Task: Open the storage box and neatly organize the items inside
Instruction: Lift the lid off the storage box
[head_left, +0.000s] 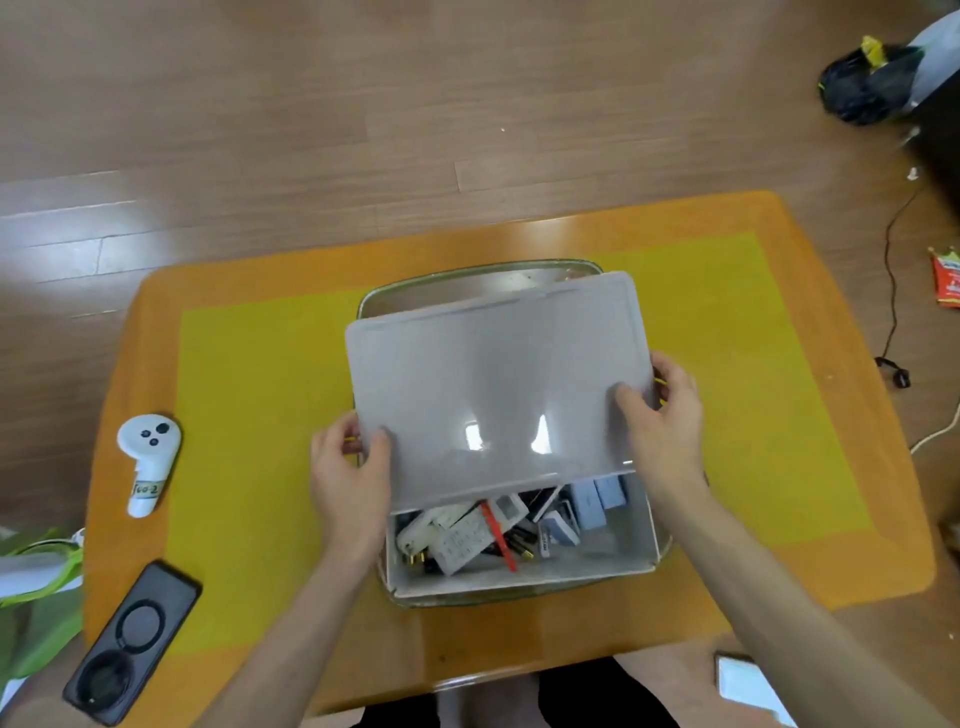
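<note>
Both hands (350, 467) gripping lid (498, 384) above box (524, 569)

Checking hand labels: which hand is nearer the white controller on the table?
Left. The left hand grips the lid's left edge, on the side towards the white controller. The right hand grips the lid's right edge, farther away across the box.

Both arms are bare all the way up, no sleeves, no watch, no rings or bands that I can see on the left hand (349, 480) or right hand (662, 421). Down by the lap there's dark shorts (576, 693), knees bare.
</note>
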